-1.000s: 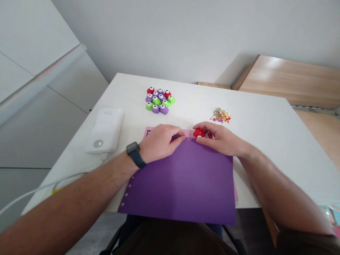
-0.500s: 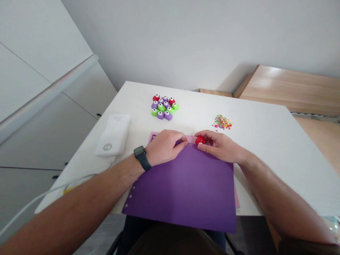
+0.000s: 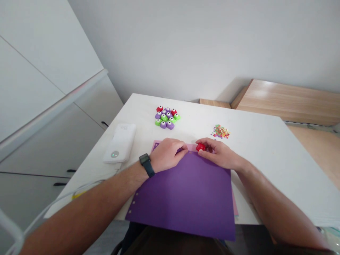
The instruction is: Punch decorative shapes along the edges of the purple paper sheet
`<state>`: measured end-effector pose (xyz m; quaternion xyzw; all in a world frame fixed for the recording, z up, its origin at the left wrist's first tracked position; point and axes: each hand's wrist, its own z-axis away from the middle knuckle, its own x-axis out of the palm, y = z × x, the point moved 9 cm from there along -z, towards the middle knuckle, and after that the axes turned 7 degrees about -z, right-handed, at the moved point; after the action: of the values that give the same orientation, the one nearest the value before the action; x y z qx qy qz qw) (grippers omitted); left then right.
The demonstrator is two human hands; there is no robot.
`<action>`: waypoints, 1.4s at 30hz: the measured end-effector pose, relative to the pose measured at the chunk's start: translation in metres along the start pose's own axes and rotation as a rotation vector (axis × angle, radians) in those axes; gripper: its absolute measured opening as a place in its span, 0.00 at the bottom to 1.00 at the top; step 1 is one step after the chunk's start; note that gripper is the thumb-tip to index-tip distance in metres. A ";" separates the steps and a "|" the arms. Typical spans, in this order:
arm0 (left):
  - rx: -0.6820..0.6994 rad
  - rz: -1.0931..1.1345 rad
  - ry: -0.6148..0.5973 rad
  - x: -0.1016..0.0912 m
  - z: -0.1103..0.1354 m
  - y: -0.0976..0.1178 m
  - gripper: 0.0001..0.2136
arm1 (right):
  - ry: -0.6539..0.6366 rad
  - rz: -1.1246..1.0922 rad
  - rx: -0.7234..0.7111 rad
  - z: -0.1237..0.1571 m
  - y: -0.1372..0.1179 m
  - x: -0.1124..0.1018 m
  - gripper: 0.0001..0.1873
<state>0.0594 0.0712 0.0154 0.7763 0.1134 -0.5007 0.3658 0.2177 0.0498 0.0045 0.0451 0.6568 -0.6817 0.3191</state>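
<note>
A dark purple paper sheet (image 3: 186,194) lies on the white table (image 3: 265,152), over a pink sheet (image 3: 191,146) whose far edge shows. My left hand (image 3: 167,154), a black watch on its wrist, pinches the purple sheet's far edge. My right hand (image 3: 219,154) grips a small red paper punch (image 3: 200,146) set on that same edge. Small punched holes run down the sheet's left edge.
A cluster of several red, purple and green punches (image 3: 166,117) sits further back on the table. A little pile of coloured paper bits (image 3: 220,131) lies to its right. A white power bank (image 3: 120,142) with a cable lies left. Wooden furniture (image 3: 287,101) stands behind right.
The view has tilted up and shifted, so everything sits lower and smaller in frame. Both hands keep the same hold on the sheet edge and the red punch.
</note>
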 end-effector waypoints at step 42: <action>-0.028 -0.008 0.017 -0.003 0.000 -0.011 0.09 | 0.634 0.465 0.376 0.037 0.091 -0.179 0.21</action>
<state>0.0521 0.0800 0.0133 0.7748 0.1267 -0.4940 0.3737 0.4175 0.0885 0.0165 0.4562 0.5590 -0.6521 0.2327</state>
